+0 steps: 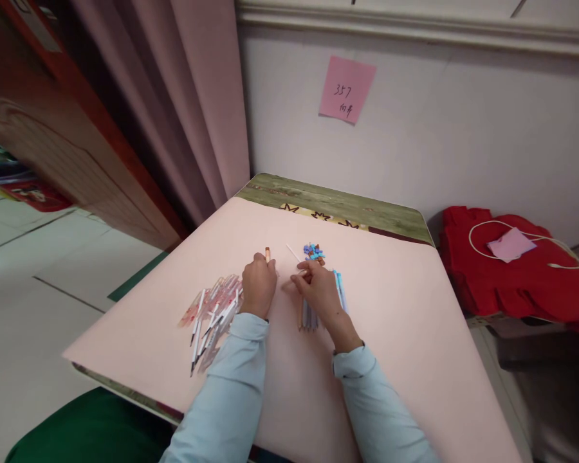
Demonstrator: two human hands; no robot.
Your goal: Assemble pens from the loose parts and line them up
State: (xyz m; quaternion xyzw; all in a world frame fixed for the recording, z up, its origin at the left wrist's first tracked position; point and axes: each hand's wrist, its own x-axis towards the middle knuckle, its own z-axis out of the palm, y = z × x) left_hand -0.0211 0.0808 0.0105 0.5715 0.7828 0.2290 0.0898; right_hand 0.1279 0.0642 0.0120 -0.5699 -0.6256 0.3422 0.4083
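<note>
My left hand (pixel 259 284) is closed around a pen barrel whose orange-brown end (pixel 267 253) sticks up past the thumb. Close by on its left lies a loose heap of clear pinkish pen barrels (pixel 217 294) and white pen refills (pixel 199 321) with dark tips. My right hand (pixel 319 288) has thumb and fingers pinched together, and a thin white stick (pixel 293 252), perhaps a refill, reaches out from the fingertips. Just beyond it is a small pile of blue, purple and brown pen parts (pixel 313 252). Pens with grey and brown barrels (pixel 309 320) and light-blue ones (pixel 340 286) lie partly hidden beneath this hand.
A pale pink sheet (pixel 390 321) covers most of the table; its green wood-patterned edge (pixel 347 198) meets the wall. A pink note (pixel 347 90) is stuck there. At the right, red cloth (pixel 482 283) carries a white cable (pixel 554 241). A curtain (pixel 193 83) hangs at left.
</note>
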